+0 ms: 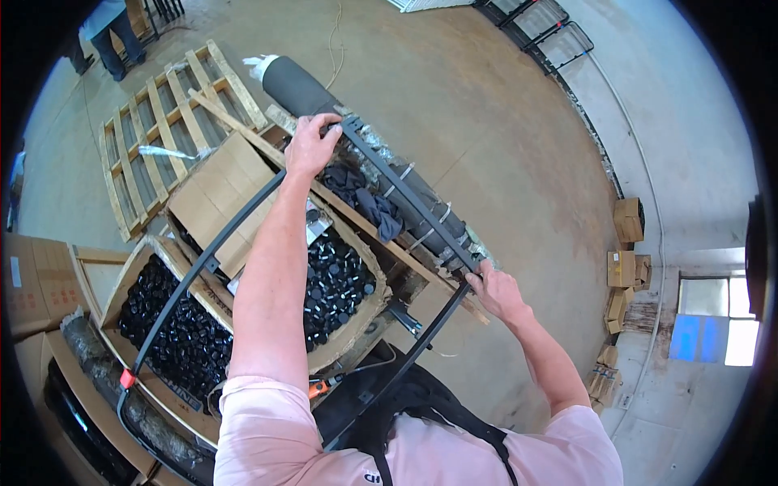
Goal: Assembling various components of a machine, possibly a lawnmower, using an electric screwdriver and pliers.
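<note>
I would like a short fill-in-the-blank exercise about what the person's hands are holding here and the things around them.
1. Both hands grip a black metal ____.
2. The left hand holds its far corner, near a dark ____ lying across the wooden pallet.
3. The cardboard boxes under the left forearm are full of small ____ caps.

Missing words: frame; roll; black

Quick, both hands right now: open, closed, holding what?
Left hand: closed on the far corner of the black metal frame.
Right hand: closed on the same frame's near corner, above the wooden pallet.
</note>
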Action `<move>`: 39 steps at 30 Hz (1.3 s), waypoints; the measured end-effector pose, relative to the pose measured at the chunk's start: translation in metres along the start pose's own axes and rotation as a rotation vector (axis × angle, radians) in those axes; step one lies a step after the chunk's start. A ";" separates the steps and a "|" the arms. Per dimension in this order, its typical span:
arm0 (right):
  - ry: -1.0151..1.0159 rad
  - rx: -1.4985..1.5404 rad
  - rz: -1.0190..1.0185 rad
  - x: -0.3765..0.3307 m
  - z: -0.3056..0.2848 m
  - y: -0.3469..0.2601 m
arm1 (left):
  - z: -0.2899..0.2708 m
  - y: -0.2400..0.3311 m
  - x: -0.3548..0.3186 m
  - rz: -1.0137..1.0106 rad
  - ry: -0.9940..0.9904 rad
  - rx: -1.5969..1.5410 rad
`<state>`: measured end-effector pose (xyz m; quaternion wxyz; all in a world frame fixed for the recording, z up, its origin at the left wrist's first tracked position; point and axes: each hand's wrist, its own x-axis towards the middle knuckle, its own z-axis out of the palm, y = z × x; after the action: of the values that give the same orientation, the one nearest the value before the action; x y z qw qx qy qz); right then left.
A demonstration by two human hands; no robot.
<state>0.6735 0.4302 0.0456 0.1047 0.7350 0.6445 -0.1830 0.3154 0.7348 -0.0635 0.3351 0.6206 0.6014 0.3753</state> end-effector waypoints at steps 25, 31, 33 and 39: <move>-0.069 -0.037 0.019 -0.002 -0.009 -0.001 | -0.002 -0.001 0.001 -0.079 -0.046 -0.045; -0.101 -0.053 0.024 -0.005 -0.009 0.012 | 0.000 0.005 -0.002 -0.018 0.000 0.074; -0.139 -0.071 0.039 -0.006 -0.013 0.010 | -0.001 0.005 -0.001 -0.007 -0.015 0.067; -0.173 -0.216 0.059 -0.005 -0.022 -0.010 | -0.003 -0.004 0.001 -0.027 -0.010 -0.046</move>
<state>0.6663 0.4359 0.0685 0.2437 0.7197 0.6269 -0.1722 0.3109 0.7355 -0.0658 0.3574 0.6063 0.5993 0.3814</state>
